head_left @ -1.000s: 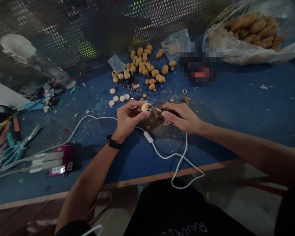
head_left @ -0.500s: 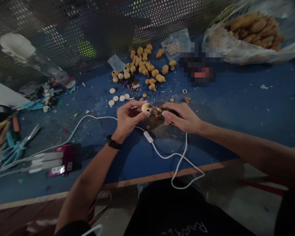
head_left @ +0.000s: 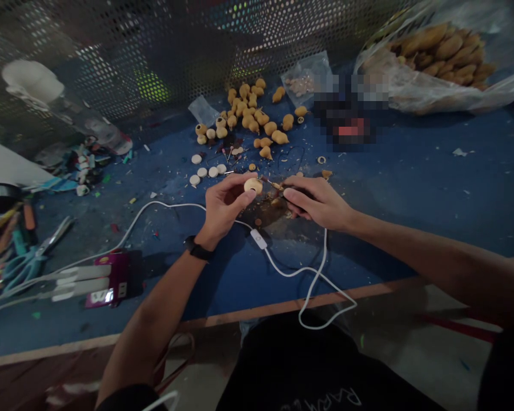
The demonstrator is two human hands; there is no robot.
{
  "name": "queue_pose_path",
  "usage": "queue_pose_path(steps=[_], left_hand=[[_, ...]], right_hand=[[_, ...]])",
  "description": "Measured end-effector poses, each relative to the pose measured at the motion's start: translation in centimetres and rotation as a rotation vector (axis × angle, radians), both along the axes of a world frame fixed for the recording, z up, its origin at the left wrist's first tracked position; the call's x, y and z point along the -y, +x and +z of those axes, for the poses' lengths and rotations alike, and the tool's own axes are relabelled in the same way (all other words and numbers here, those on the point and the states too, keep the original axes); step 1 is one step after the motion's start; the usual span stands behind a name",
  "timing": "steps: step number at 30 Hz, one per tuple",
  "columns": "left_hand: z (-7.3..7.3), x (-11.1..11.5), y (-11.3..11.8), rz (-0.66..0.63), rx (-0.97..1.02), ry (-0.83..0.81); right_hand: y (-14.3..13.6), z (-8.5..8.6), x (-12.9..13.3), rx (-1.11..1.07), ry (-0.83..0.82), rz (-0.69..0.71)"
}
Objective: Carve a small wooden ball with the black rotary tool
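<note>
Gourd, pale, round, apparently holed, left fingers pinching it, right fingers around tool

The left arm slants up from the bottom. The left hand pinches with its thumb and pointing finger. The right arm comes in from the right side. The right hand is curled in a grip. The two hands are near each other but do not touch.
</note>
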State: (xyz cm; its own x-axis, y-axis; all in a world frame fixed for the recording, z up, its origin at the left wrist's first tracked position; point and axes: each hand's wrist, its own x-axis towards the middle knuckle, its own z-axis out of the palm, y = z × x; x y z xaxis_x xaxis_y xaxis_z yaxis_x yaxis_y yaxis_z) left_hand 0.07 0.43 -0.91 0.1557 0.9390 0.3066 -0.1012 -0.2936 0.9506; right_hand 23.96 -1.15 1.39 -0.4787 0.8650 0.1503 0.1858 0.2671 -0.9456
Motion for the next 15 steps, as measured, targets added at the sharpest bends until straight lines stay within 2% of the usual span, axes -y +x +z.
queue_pose_path(steps=[7, 15], left_hand=[[-0.80, -0.20, -0.35, 0.016, 0.004, -0.014], [-0.75, -0.34, -0.34, -0.002, 0.011, 0.037]], right_hand=[[-0.10, -0.10, -0.12, 0.015, 0.003, -0.003], [-0.16, 0.21, 0.00, 0.067, 0.004, -0.014]])
